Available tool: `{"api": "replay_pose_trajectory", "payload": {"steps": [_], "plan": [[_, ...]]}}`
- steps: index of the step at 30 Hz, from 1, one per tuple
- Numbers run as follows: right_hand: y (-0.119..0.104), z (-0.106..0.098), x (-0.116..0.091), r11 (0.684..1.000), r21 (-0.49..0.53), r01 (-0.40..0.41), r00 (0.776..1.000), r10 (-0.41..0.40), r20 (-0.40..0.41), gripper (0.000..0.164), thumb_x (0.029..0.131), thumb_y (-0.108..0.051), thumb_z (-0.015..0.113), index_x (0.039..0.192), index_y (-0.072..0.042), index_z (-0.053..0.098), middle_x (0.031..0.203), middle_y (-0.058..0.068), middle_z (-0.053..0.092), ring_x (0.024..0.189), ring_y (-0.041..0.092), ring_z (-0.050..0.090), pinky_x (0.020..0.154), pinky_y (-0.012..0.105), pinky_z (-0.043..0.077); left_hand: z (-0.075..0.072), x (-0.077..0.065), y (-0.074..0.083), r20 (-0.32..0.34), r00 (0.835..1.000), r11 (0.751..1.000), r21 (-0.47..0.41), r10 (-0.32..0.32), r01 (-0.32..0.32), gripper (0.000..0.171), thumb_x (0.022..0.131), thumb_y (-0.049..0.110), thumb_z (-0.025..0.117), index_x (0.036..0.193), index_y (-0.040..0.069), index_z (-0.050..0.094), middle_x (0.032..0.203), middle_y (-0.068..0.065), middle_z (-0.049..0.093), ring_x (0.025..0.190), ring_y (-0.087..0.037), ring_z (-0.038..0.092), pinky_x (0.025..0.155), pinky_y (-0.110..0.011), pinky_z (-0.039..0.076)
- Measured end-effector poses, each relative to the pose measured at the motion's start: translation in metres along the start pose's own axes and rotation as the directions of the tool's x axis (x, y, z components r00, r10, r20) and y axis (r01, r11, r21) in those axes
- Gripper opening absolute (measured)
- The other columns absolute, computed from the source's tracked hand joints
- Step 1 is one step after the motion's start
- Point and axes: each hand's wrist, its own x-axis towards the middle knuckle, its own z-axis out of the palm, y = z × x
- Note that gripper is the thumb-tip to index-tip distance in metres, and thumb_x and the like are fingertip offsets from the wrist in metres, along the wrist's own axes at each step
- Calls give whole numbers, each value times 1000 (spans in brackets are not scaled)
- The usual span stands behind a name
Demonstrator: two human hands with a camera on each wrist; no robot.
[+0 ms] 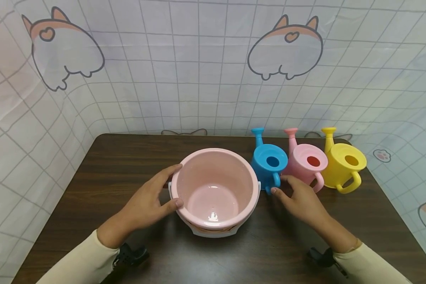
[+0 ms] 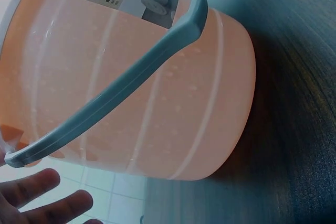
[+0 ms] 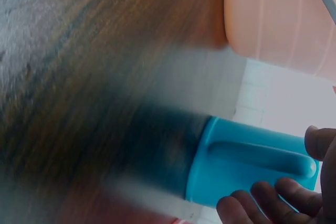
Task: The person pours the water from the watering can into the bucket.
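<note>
A pink bucket point(image 1: 216, 197) with a pale grey handle point(image 2: 121, 87) stands upright on the dark wooden table. At its left side is my left hand point(image 1: 142, 205), thumb and forefinger at the rim and the fingers spread. In the left wrist view, extended fingers point(image 2: 58, 205) show near one end of the handle. My right hand point(image 1: 303, 201) reaches to the blue watering can point(image 1: 268, 163), just right of the bucket. Its thumb and fingers point(image 3: 268, 203) lie to either side of the can's handle point(image 3: 257, 158), not curled round it.
A pink watering can point(image 1: 307, 159) and a yellow watering can point(image 1: 344, 161) stand in a row right of the blue one, their spouts pointing back. Behind the table point(image 1: 135, 157) hangs a white grid-patterned cloth point(image 1: 177, 90) with cartoon animals.
</note>
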Motion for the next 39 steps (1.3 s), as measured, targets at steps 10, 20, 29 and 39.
{"api": "replay_pose_trajectory", "payload": {"steps": [10, 20, 29, 39], "plan": [[-2, 6, -1, 998, 53, -34, 999, 36, -29, 44, 97, -34, 73, 127, -3, 61, 111, 12, 70, 88, 27, 61, 77, 49, 57, 1, -1, 0, 6, 1000, 1000, -29, 5, -5, 80, 96, 61, 61, 160, 22, 32, 131, -3, 61, 112, -16, 61, 93, -49, 51], [0, 14, -3, 988, 137, -77, 996, 83, -37, 43, 97, -32, 72, 127, -4, 62, 119, 15, 70, 102, 35, 67, 86, 57, 55, 1, -2, 1, 17, 1000, 999, -42, 1, 0, 78, 98, 58, 61, 161, 22, 31, 132, -3, 60, 109, -16, 62, 91, -52, 52], [-1, 23, -2, 974, 178, -138, 987, 150, -60, 41, 98, -31, 72, 127, -3, 63, 124, 18, 67, 111, 39, 63, 90, 61, 51, 3, -2, 0, 4, 1000, 999, -37, 12, -12, 78, 98, 59, 59, 160, 20, 32, 129, -3, 61, 106, -14, 62, 91, -50, 52], [-5, 31, -2, 969, 212, -125, 980, 154, -127, 34, 97, -23, 74, 122, -2, 65, 119, 18, 70, 116, 40, 63, 94, 60, 50, 3, -2, -1, -3, 1000, 999, -32, 17, -18, 79, 98, 63, 57, 160, 21, 32, 127, -2, 62, 104, -13, 63, 90, -50, 52]]}}
